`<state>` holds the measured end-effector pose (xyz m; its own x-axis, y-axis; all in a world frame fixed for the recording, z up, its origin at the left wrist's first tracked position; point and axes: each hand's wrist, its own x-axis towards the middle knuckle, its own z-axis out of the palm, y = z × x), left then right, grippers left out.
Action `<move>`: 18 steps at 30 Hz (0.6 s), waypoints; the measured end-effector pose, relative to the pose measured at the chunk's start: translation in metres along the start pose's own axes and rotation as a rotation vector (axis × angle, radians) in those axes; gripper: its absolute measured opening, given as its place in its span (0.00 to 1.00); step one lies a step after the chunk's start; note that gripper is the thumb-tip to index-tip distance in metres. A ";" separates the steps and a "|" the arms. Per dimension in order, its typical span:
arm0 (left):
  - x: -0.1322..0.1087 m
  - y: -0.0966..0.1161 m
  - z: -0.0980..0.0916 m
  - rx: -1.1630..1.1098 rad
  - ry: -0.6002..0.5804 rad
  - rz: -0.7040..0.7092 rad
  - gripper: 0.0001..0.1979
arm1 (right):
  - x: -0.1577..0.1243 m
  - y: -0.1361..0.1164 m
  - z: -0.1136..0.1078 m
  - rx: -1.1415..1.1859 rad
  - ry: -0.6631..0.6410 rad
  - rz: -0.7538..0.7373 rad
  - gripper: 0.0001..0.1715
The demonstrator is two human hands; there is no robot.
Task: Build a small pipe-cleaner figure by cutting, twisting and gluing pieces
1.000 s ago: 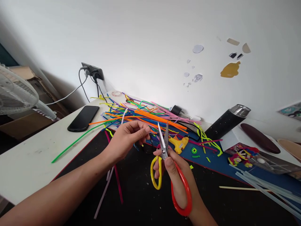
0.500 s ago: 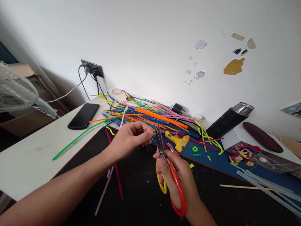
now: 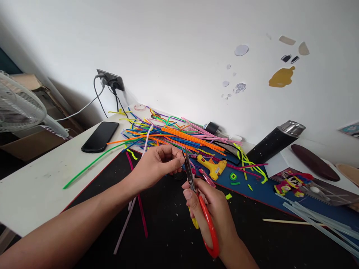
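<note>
Left hand (image 3: pixel 159 166): thumb and forefinger pressed together at the tips, other fingers curled beneath; I cannot make out what, if anything, I pinch there. Right hand (image 3: pixel 217 209): wrapped around the scissors (image 3: pixel 206 215), my thumb through the red handle, the yellow one mostly hidden. Blades point up and away, nearly together, their tips just beside my left fingertips. Both hands are above the black mat (image 3: pixel 168 235). Beyond them: pile of pipe cleaners (image 3: pixel 193 139). Yellow glue gun (image 3: pixel 214 169) lies near the scissors, to their right.
</note>
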<state>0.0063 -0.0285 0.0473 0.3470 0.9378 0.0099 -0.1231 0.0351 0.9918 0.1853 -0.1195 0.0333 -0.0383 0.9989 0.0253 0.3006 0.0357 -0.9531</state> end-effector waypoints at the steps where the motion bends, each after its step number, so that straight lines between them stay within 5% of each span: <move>1: 0.000 0.000 0.000 -0.003 -0.002 0.003 0.19 | 0.000 0.000 0.000 -0.005 0.002 0.001 0.23; 18: 0.001 -0.004 -0.001 -0.067 -0.007 -0.046 0.18 | 0.001 0.005 0.001 -0.232 0.067 -0.082 0.23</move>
<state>0.0064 -0.0269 0.0432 0.3603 0.9322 -0.0339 -0.1686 0.1008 0.9805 0.1854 -0.1183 0.0279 -0.0103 0.9918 0.1272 0.5101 0.1146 -0.8524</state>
